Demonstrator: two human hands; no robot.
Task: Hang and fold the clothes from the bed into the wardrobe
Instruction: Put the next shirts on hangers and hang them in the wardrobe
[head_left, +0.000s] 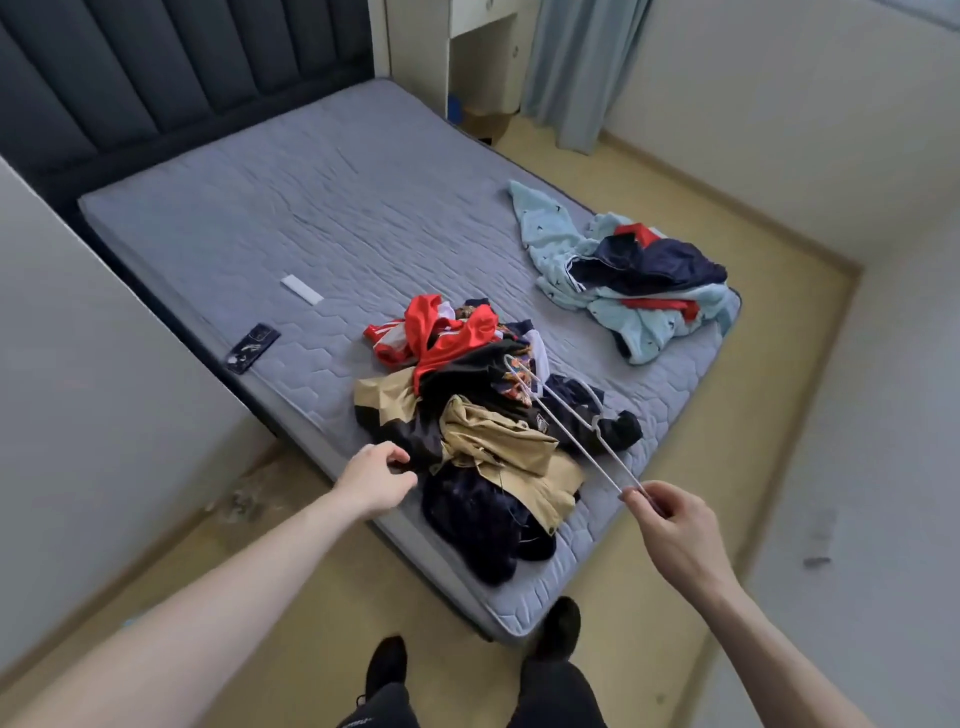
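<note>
On bed: mixed clothes pile near foot edge, second heap at far corner | right hand pinching end of white hanger held over pile | left hand loosely curled, holding nothing, beside pile at mattress edge | bare mattress toward headboard.

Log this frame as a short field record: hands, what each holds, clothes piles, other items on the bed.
right hand: pinches one end of the white wire clothes hanger
left hand: holds nothing, fingers loosely curled at the near pile's edge
near pile: red, black, tan and navy clothes at the grey quilted mattress foot
far pile: light blue, navy and red clothes
other items: white remote control, dark flat card
</note>
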